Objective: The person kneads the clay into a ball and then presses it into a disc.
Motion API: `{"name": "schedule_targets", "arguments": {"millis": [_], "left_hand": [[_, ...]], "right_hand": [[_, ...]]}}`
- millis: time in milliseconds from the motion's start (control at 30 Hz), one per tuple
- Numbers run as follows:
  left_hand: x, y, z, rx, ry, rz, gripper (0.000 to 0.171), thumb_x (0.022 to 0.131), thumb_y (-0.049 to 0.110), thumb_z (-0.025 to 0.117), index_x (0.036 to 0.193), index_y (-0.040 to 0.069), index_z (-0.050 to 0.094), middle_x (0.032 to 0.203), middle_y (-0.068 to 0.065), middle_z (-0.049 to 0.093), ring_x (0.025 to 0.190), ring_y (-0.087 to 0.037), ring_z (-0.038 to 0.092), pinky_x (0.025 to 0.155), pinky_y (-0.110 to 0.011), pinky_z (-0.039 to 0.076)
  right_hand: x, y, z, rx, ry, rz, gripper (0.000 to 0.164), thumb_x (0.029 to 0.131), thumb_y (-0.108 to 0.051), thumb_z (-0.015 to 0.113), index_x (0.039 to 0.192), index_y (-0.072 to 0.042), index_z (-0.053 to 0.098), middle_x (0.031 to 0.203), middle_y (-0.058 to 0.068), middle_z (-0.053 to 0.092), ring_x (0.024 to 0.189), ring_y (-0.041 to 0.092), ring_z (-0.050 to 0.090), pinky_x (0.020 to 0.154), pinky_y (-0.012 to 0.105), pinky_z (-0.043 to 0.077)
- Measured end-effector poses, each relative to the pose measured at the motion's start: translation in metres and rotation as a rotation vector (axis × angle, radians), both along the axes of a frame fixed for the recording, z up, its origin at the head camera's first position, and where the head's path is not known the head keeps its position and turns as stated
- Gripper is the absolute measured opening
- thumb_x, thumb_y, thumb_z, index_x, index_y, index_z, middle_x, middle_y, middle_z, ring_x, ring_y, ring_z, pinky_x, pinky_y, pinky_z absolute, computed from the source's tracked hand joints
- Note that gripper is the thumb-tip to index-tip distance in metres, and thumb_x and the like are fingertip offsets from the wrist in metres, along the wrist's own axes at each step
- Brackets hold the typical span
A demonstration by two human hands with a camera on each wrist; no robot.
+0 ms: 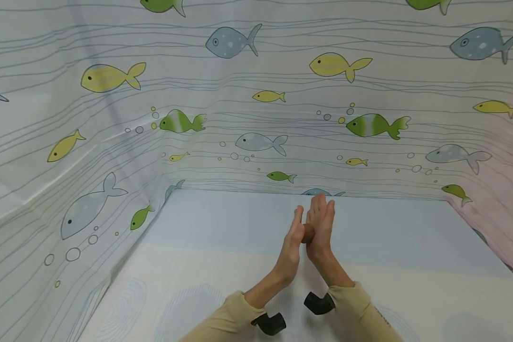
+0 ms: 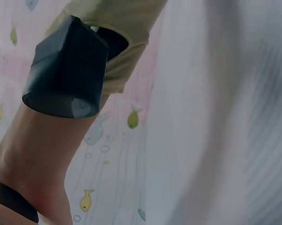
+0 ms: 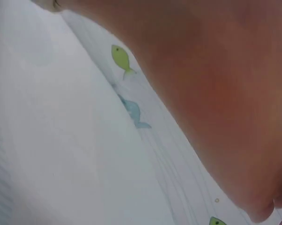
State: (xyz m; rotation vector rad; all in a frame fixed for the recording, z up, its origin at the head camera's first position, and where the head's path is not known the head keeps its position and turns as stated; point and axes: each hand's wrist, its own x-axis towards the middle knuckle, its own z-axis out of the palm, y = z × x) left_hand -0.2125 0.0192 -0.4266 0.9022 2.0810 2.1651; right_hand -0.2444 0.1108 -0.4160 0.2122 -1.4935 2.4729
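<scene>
A brown, rounded lump (image 1: 308,233) sits between my two palms, low over the table in the head view. My left hand (image 1: 291,249) presses it from the left, fingers straight and pointing away from me. From the other side my right hand (image 1: 322,228) presses flat against it, its fingers straight too. In the left wrist view the dark brown lump (image 2: 12,202) shows at the lower left corner, pinned between skin surfaces. Bare skin (image 3: 216,103) fills much of the right wrist view, and most of the lump is hidden there.
A pale table (image 1: 222,223) with faint patterned patches lies under the hands. Fish-printed curtains (image 1: 222,118) hang behind it and along its sides. Black camera mounts (image 1: 271,324) sit at both wrists, by the beige sleeves (image 1: 228,313).
</scene>
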Motion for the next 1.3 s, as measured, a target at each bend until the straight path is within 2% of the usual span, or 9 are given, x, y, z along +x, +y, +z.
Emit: {"name": "schedule_targets", "arguments": {"millis": [133, 300, 567, 867, 1067, 1300], "left_hand": [[-0.005, 0.002, 0.002, 0.035, -0.024, 0.032, 0.071, 0.103, 0.051, 0.017, 0.159, 0.01, 0.001, 0.166, -0.001, 0.001, 0.152, -0.016, -0.005, 0.122, -0.049, -0.001], [-0.017, 0.005, 0.001, 0.081, -0.028, 0.107, 0.07, 0.104, 0.046, 0.018, 0.158, 0.004, 0.006, 0.166, -0.005, 0.004, 0.153, -0.019, -0.003, 0.122, -0.046, 0.0], [-0.032, 0.003, 0.001, 0.106, -0.038, 0.184, 0.067, 0.104, 0.041, 0.019, 0.158, 0.002, 0.012, 0.166, -0.008, 0.008, 0.153, -0.021, 0.001, 0.122, -0.047, 0.002], [-0.049, -0.005, 0.011, 0.149, -0.114, 0.269, 0.067, 0.103, 0.045, 0.02, 0.159, 0.007, 0.014, 0.166, -0.005, 0.011, 0.153, -0.022, 0.004, 0.122, -0.051, 0.002], [-0.05, -0.005, 0.013, 0.162, -0.112, 0.259, 0.068, 0.103, 0.047, 0.02, 0.159, 0.009, 0.013, 0.166, -0.004, 0.009, 0.153, -0.021, 0.004, 0.122, -0.05, 0.004], [-0.043, 0.001, 0.004, 0.169, -0.087, 0.191, 0.068, 0.102, 0.042, 0.02, 0.159, 0.006, 0.012, 0.166, -0.006, 0.007, 0.153, -0.022, 0.001, 0.122, -0.051, 0.0]], "right_hand": [[0.009, -0.009, 0.001, -0.02, -0.004, 0.031, 0.079, 0.099, -0.065, 0.015, 0.16, -0.02, -0.007, 0.167, -0.003, -0.007, 0.153, 0.012, -0.005, 0.123, 0.035, -0.004], [0.022, -0.021, 0.001, -0.042, -0.009, 0.068, 0.077, 0.101, -0.061, 0.015, 0.16, -0.016, -0.005, 0.167, 0.0, -0.004, 0.153, 0.016, -0.003, 0.123, 0.038, -0.001], [0.033, -0.029, 0.0, 0.034, -0.029, 0.066, 0.074, 0.102, -0.058, 0.014, 0.16, -0.013, 0.003, 0.167, 0.0, 0.004, 0.153, 0.018, 0.003, 0.123, 0.04, 0.002], [0.046, -0.032, -0.003, 0.065, -0.043, 0.147, 0.077, 0.102, -0.058, 0.009, 0.158, -0.009, -0.01, 0.166, 0.008, -0.003, 0.153, 0.025, -0.002, 0.122, 0.048, 0.001], [0.05, -0.032, 0.0, 0.046, -0.027, 0.182, 0.078, 0.102, -0.059, 0.007, 0.157, -0.006, -0.014, 0.166, 0.01, -0.009, 0.153, 0.026, -0.007, 0.122, 0.05, -0.001], [0.041, -0.028, 0.001, 0.043, -0.039, 0.153, 0.081, 0.101, -0.062, 0.009, 0.158, -0.007, -0.007, 0.166, 0.008, -0.009, 0.153, 0.021, -0.005, 0.122, 0.043, -0.004]]}}
